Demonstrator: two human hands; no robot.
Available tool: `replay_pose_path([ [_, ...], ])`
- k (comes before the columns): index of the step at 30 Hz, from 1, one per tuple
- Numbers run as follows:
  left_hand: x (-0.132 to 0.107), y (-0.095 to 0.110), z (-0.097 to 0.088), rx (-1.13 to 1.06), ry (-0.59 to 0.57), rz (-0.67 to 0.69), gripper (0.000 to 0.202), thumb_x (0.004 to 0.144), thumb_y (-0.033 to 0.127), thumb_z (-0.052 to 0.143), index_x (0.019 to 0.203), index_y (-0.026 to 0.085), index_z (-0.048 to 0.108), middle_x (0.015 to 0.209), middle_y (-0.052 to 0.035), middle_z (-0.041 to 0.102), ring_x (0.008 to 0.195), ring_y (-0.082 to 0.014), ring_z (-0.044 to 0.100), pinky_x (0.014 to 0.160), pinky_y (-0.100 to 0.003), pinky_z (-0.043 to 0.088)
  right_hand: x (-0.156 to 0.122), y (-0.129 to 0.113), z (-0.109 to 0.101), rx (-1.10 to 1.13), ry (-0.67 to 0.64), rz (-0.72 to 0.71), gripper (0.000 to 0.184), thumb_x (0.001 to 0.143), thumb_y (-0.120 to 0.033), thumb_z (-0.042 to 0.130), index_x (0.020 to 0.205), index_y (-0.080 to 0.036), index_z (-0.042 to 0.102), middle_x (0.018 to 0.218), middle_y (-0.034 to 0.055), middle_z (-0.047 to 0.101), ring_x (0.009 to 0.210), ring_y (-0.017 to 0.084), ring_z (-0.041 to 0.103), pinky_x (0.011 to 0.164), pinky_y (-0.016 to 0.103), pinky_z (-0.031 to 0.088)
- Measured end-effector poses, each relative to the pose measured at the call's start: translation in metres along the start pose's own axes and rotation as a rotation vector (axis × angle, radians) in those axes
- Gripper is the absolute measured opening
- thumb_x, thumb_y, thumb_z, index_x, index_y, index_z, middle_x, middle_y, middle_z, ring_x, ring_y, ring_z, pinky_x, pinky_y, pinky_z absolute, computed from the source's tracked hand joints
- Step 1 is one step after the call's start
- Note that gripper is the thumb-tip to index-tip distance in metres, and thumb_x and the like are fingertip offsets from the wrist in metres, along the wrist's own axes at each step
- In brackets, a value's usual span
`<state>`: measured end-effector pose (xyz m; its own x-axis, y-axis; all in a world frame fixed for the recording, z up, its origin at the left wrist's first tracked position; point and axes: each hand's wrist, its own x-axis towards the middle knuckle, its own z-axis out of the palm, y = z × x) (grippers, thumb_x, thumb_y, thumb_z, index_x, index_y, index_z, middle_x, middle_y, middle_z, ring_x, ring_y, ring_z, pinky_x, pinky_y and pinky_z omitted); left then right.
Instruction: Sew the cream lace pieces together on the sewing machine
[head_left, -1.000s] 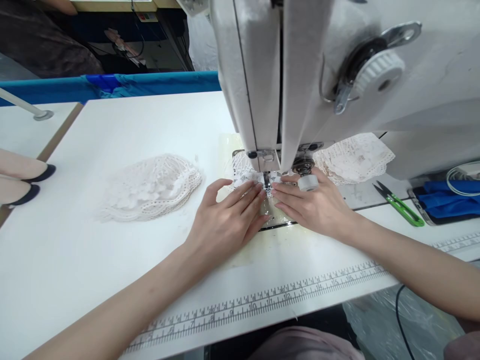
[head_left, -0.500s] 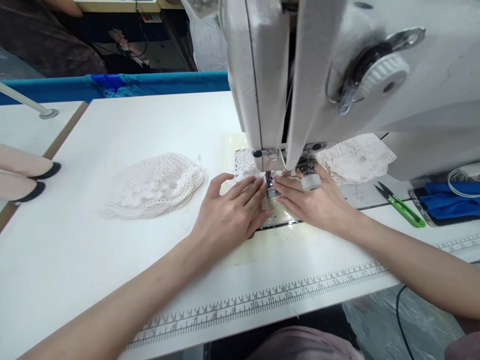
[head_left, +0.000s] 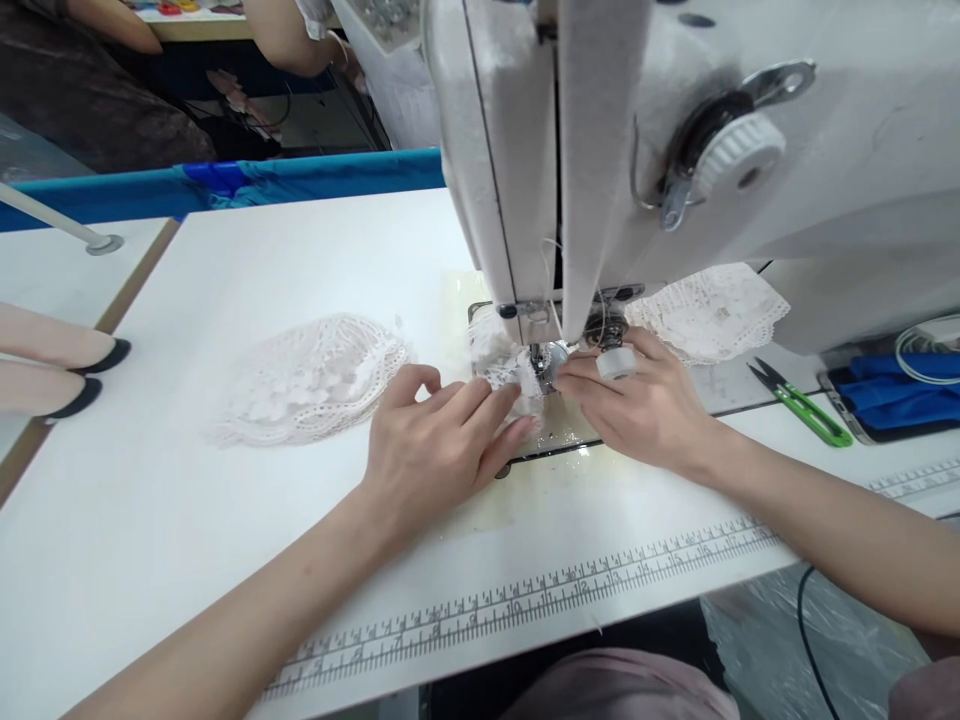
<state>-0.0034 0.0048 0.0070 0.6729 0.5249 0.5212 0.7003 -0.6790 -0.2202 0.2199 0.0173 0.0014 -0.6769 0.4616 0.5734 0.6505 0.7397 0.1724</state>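
A piece of white lace [head_left: 491, 340] lies under the needle area of the sewing machine [head_left: 517, 180], bunched near the presser foot [head_left: 537, 358]. My left hand [head_left: 435, 430] is left of the foot, its curled fingers gripping the near edge of this lace. On the other side, my right hand [head_left: 649, 405] has its fingers pressed together close to the foot, partly behind the machine's white knob [head_left: 615, 363]. What those fingertips hold, if anything, is hidden. Loose thread hangs beside the needle bar.
Stacked lace pieces [head_left: 307, 385] lie on the left, with more lace [head_left: 712, 310] behind my right hand. Green thread snips [head_left: 806, 405] and blue cloth [head_left: 900, 395] lie at right. A ruler strip [head_left: 517, 610] runs along the front edge. Other people are beyond the table.
My left hand has drawn back slightly left and its fingers have curled, pulling lace toward me from the foot. The right hand stays by the foot. A co-worker's arm has appeared at the back.
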Motion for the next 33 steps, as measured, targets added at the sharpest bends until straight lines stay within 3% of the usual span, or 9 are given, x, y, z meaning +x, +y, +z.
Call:
replay_pose_path([
  [2, 0.0, 0.0, -0.001, -0.059, 0.02, -0.01, 0.014, 0.09, 0.021, 0.055, 0.099, 0.015, 0.064, 0.078, -0.0014, 0.07, 0.063, -0.0168, 0.064, 0.067, -0.037, 0.045, 0.001, -0.005, -0.002, 0.053, 0.004, 0.011, 0.029, 0.088, -0.002, 0.044, 0.089, -0.017, 0.068, 0.091, -0.0003, 0.074, 0.08, 0.013, 0.063, 0.077, 0.029, 0.046],
  [6, 0.0, -0.005, 0.006, -0.208, -0.08, -0.047, 0.027, 0.089, 0.012, 0.049, 0.114, 0.016, 0.059, 0.119, -0.0065, 0.067, 0.106, -0.0199, 0.064, 0.094, -0.039, 0.044, 0.0, -0.016, -0.001, 0.181, -0.082, 0.016, 0.033, 0.089, -0.002, 0.04, 0.108, -0.015, 0.064, 0.113, 0.0045, 0.069, 0.086, 0.014, 0.063, 0.07, 0.027, 0.047],
  [10, -0.003, -0.01, 0.011, -0.22, -0.163, -0.08, 0.03, 0.092, 0.015, 0.044, 0.119, 0.017, 0.056, 0.123, -0.005, 0.065, 0.112, -0.0187, 0.061, 0.108, -0.043, 0.035, 0.002, -0.02, -0.003, 0.24, -0.137, 0.018, 0.03, 0.088, -0.001, 0.039, 0.098, -0.012, 0.065, 0.102, 0.0068, 0.071, 0.088, 0.017, 0.065, 0.072, 0.03, 0.049],
  [13, -0.002, -0.01, 0.013, -0.24, -0.252, -0.141, 0.034, 0.095, 0.019, 0.037, 0.126, 0.013, 0.05, 0.132, -0.0099, 0.058, 0.121, -0.0209, 0.055, 0.11, -0.044, 0.031, 0.003, -0.02, -0.005, 0.281, -0.146, 0.022, 0.029, 0.087, -0.003, 0.042, 0.102, -0.012, 0.065, 0.103, 0.0065, 0.071, 0.091, 0.019, 0.065, 0.07, 0.031, 0.05],
  [20, 0.008, -0.012, 0.019, -0.309, -0.452, -0.18, 0.048, 0.091, 0.025, 0.03, 0.135, 0.009, 0.04, 0.133, -0.0134, 0.055, 0.134, -0.0297, 0.038, 0.109, -0.053, 0.027, -0.003, -0.022, 0.007, 0.321, -0.298, -0.063, 0.034, 0.095, -0.014, 0.039, 0.125, -0.009, 0.054, 0.135, 0.01, 0.055, 0.126, 0.024, 0.049, 0.102, 0.041, 0.043],
  [23, 0.01, -0.014, 0.02, -0.241, -0.398, -0.184, 0.041, 0.095, 0.027, 0.03, 0.131, 0.017, 0.046, 0.125, -0.0096, 0.061, 0.128, -0.0306, 0.043, 0.104, -0.054, 0.032, -0.001, -0.022, 0.006, 0.314, -0.286, -0.065, 0.029, 0.094, -0.014, 0.041, 0.117, -0.011, 0.059, 0.125, 0.0087, 0.062, 0.119, 0.022, 0.054, 0.099, 0.039, 0.043],
  [28, 0.008, -0.016, 0.015, -0.01, -0.071, -0.15, 0.016, 0.091, 0.028, 0.049, 0.094, 0.022, 0.064, 0.092, -0.0063, 0.069, 0.095, -0.0274, 0.061, 0.091, -0.051, 0.041, 0.005, -0.022, -0.006, 0.113, -0.101, 0.024, 0.023, 0.09, -0.01, 0.045, 0.079, -0.02, 0.063, 0.073, -0.0012, 0.067, 0.073, 0.013, 0.06, 0.076, 0.029, 0.046],
  [30, 0.007, -0.016, 0.013, -0.04, -0.007, -0.134, 0.013, 0.089, 0.024, 0.053, 0.082, 0.023, 0.063, 0.082, -0.0032, 0.069, 0.082, -0.0232, 0.063, 0.084, -0.045, 0.045, 0.005, -0.022, -0.008, 0.073, -0.026, 0.011, 0.025, 0.089, -0.006, 0.046, 0.079, -0.02, 0.064, 0.071, -0.0036, 0.067, 0.071, 0.011, 0.059, 0.074, 0.026, 0.045],
  [33, 0.005, -0.014, 0.012, -0.23, -0.046, -0.102, 0.013, 0.089, 0.019, 0.052, 0.095, 0.022, 0.064, 0.095, -0.0023, 0.071, 0.087, -0.0193, 0.064, 0.077, -0.037, 0.049, 0.003, -0.021, -0.009, 0.137, -0.044, -0.069, 0.021, 0.09, -0.008, 0.048, 0.089, -0.019, 0.066, 0.088, -0.0017, 0.071, 0.086, 0.012, 0.063, 0.078, 0.026, 0.045],
])
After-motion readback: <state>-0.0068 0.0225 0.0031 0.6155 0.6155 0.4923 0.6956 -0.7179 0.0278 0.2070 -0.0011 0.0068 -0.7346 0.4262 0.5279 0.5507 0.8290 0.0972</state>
